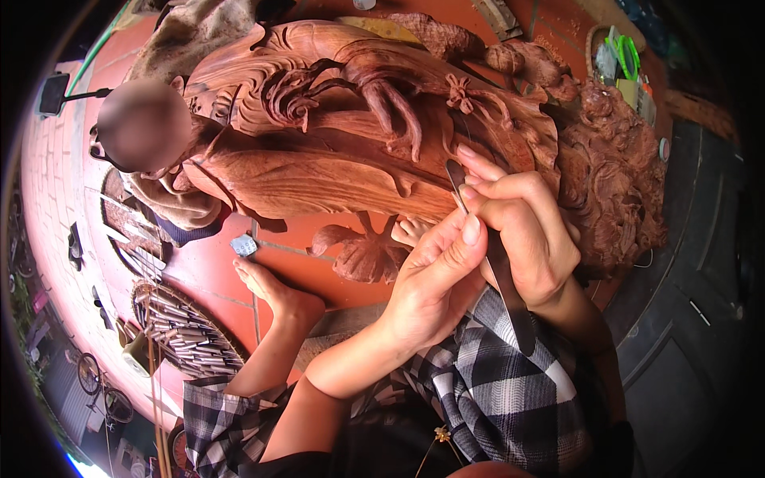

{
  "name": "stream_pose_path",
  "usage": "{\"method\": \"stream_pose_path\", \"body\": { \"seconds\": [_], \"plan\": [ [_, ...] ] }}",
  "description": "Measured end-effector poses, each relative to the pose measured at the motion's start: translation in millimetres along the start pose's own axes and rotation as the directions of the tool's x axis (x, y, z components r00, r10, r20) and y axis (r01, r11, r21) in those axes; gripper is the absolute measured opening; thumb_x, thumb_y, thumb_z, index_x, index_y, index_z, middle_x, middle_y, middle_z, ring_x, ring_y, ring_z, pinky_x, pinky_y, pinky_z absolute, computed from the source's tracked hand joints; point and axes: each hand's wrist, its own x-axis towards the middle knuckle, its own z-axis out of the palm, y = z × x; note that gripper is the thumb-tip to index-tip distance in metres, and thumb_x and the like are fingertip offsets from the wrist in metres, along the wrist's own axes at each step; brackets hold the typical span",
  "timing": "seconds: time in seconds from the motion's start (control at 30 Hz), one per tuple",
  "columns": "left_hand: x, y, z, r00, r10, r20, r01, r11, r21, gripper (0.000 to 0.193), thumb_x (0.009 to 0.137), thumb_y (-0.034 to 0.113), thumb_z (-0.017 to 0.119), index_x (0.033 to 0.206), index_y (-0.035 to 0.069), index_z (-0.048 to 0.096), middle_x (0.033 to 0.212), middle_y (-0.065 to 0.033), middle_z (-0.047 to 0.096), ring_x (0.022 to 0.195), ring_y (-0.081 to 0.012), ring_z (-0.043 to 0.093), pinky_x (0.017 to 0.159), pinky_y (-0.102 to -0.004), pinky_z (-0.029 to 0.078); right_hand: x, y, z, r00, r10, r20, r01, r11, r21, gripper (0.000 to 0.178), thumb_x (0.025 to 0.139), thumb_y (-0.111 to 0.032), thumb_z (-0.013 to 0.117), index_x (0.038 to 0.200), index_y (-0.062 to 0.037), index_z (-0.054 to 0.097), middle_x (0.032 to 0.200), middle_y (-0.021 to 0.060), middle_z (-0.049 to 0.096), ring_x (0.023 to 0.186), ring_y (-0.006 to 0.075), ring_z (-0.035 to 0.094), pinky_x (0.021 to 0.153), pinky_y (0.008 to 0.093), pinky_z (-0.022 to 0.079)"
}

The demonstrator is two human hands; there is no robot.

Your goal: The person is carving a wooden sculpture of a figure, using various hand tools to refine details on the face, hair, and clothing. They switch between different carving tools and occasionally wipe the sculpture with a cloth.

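Note:
My left hand (pixel 434 287) is closed, thumb and fingers pinching the thin middle of a dark riffler file (pixel 510 299). The file slants from its small rounded tip, near the carving, to a broad flat end above my lap. Closed around the same part, my right hand (pixel 530 231) has its fingertips beside the tip, with one finger pointing outward. Just beyond both hands lies a large reddish-brown wooden statue (pixel 319 171) with flowing carved folds. A carved flower (pixel 460 94) stands out on it. Whether the tip touches the wood, I cannot tell.
A round basket of chisels (pixel 187 334) stands at the left, with another tool-filled basket (pixel 131 231) behind it. Cloth (pixel 195 40) lies by the statue's head end. Rough carved wood (pixel 613 183) extends right, and a small blue-grey block (pixel 244 244) rests near my foot.

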Motion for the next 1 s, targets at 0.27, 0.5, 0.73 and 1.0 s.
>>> {"method": "stream_pose_path", "body": {
  "seconds": [0.27, 0.5, 0.73, 1.0],
  "plan": [
    [-0.5, 5.9, -2.2, 0.998, -0.039, -0.048, 0.038, 0.999, -0.015, 0.040, 0.106, 0.029, 0.044, 0.136, 0.003, 0.046, 0.122, -0.0061, 0.058, 0.114, -0.0137, 0.056, 0.098, -0.0309, 0.045, 0.0, -6.6, 3.2, 0.997, 0.076, 0.013, -0.075, 0.995, -0.064, 0.008, 0.082, 0.005, 0.066, 0.088, 0.0080, 0.063, 0.085, 0.0174, 0.062, 0.087, 0.0310, 0.072, 0.071, 0.0339, 0.060],
    [-0.1, -0.8, -3.0, 1.000, 0.018, 0.022, -0.017, 0.998, -0.063, 0.038, 0.107, 0.030, 0.042, 0.133, 0.004, 0.048, 0.119, -0.0052, 0.058, 0.110, -0.0126, 0.056, 0.097, -0.0308, 0.045, 4.7, -5.8, -3.7, 0.989, 0.141, 0.053, -0.146, 0.985, 0.092, 0.009, 0.082, 0.009, 0.063, 0.091, 0.0115, 0.064, 0.085, 0.0207, 0.062, 0.086, 0.0335, 0.071, 0.079, 0.0383, 0.060],
    [-2.2, -6.2, -4.5, 1.000, 0.016, 0.014, -0.014, 0.989, -0.150, 0.038, 0.107, 0.028, 0.040, 0.135, 0.002, 0.046, 0.122, -0.0059, 0.057, 0.114, -0.0139, 0.054, 0.100, -0.0324, 0.043, 4.9, -7.3, -3.2, 0.987, 0.142, 0.082, -0.147, 0.987, 0.066, 0.008, 0.081, 0.009, 0.065, 0.089, 0.0111, 0.063, 0.084, 0.0196, 0.062, 0.086, 0.0329, 0.071, 0.080, 0.0393, 0.060],
    [0.2, -12.0, -12.6, 0.995, 0.056, 0.087, -0.037, 0.978, -0.204, 0.039, 0.108, 0.026, 0.039, 0.138, 0.001, 0.043, 0.129, -0.0071, 0.053, 0.122, -0.0159, 0.050, 0.105, -0.0340, 0.039, 1.9, -4.4, -4.0, 0.988, 0.142, 0.061, -0.149, 0.980, 0.128, 0.008, 0.082, 0.009, 0.066, 0.089, 0.0116, 0.064, 0.085, 0.0201, 0.063, 0.088, 0.0338, 0.071, 0.082, 0.0410, 0.060]
  ]
}}
